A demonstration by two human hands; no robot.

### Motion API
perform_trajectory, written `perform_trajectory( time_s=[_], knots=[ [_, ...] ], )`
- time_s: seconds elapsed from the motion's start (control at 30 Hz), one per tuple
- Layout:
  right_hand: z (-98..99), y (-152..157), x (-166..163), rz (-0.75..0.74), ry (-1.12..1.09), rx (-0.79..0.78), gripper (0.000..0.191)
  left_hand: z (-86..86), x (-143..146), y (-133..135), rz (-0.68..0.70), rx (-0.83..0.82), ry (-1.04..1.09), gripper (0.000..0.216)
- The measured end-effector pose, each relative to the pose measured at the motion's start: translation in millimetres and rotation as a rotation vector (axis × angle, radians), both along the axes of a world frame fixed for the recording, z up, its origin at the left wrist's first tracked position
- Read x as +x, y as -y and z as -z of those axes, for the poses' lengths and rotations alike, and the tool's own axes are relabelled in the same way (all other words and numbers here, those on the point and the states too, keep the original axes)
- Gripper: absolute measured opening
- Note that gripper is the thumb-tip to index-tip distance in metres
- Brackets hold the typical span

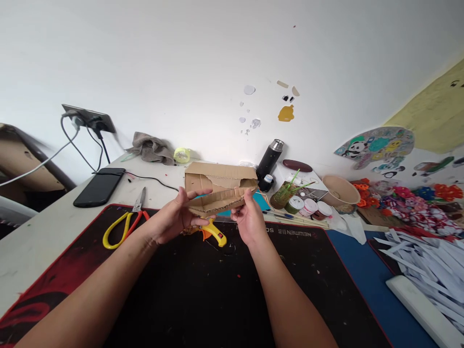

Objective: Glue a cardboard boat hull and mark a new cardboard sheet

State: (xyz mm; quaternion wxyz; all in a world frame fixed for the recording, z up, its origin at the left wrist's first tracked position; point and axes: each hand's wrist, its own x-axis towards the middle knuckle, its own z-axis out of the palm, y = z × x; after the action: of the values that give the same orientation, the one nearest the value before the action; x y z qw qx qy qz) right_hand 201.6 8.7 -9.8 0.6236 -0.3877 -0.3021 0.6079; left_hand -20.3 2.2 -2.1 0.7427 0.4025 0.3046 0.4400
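Observation:
Between my two hands, above the back of the black desk mat, is a folded piece of corrugated cardboard. My left hand grips its left end, fingers behind and below. At the right end, my right hand pinches it with the thumb on top. Just below and behind it lies a yellow glue gun, partly hidden by my left hand. A larger cardboard box with a torn edge stands behind the piece. Scissors with yellow and red handles lie left of my left hand.
A black phone and a grey cloth lie at the left. A black thermos, small paint jars and a beige bowl stand at the back right. White paper strips are piled at far right.

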Motion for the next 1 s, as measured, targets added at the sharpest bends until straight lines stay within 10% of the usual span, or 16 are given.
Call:
perform_trajectory(
  time_s=[0.37,1.0],
  knots=[
    [0.9,6.0,-8.0,-0.027,0.044,0.039,0.063,2.4,19.0,0.1,-0.295,0.043,-0.026,0.069],
    [-3.6,11.9,-13.6,-0.126,0.041,0.097,0.064,0.7,18.3,-4.5,-0.377,-0.004,0.091,0.057]
  ],
)
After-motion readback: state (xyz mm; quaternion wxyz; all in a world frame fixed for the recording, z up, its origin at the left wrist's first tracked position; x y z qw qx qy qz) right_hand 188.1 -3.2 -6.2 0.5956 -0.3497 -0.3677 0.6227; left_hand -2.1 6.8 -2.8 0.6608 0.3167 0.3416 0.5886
